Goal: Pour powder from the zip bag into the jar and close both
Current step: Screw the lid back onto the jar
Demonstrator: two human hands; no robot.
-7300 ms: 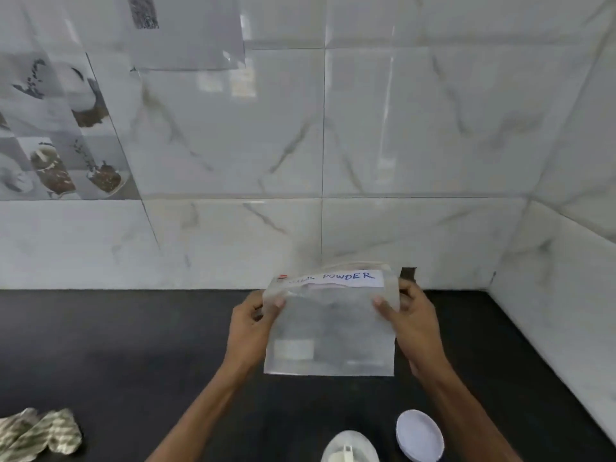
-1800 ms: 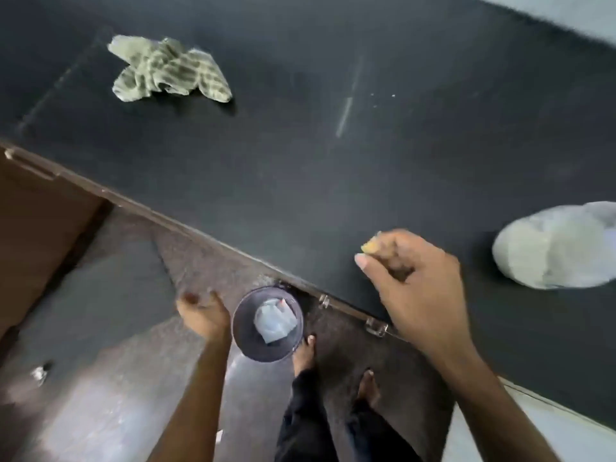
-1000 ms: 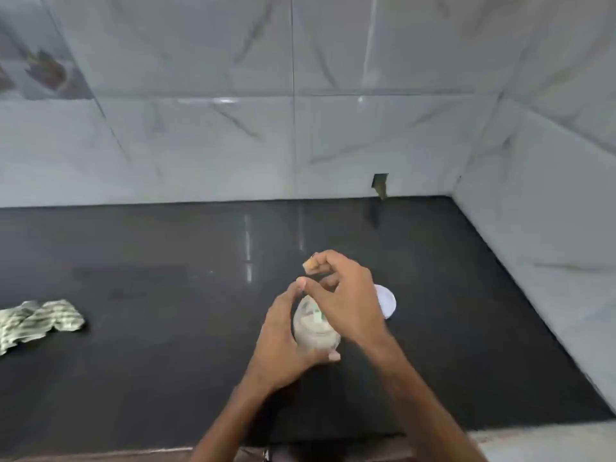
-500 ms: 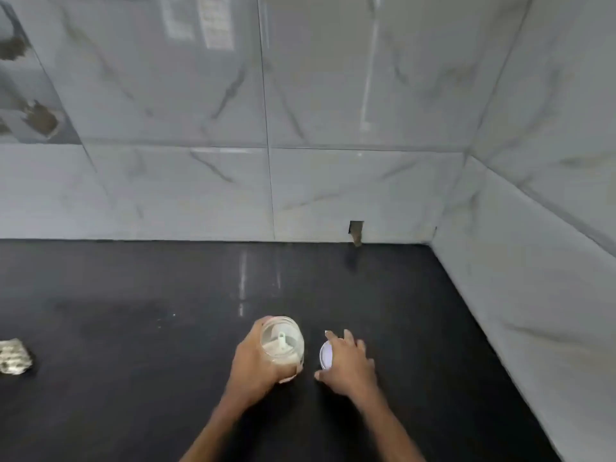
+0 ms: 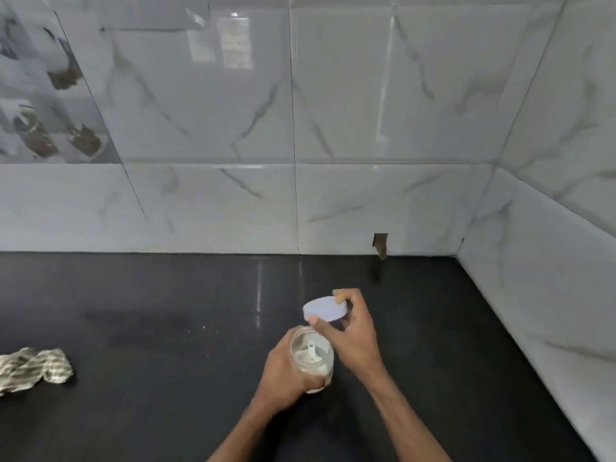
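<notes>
Two hands engaged. My left hand (image 5: 286,373) grips the open jar (image 5: 312,360), powder (image 5: 308,368) inside, over the counter (image 5: 133,328). My right hand (image 5: 354,336) pinches the lid (image 5: 325,310) by its rim, just above the jar mouth. Step in hand: capping. Next, I judge: centre, lower, twist.

Even, soft daylight; glare streaks on wall tiles (image 5: 233,41) and countertop (image 5: 258,295); slightly blurred.

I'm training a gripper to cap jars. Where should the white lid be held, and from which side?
Probably by its rim, from the right, as the right hand pinches it: the lid is a flat disc, so opposite edges give purchase and its underside is free to meet the open jar that the left hand grips.
</notes>
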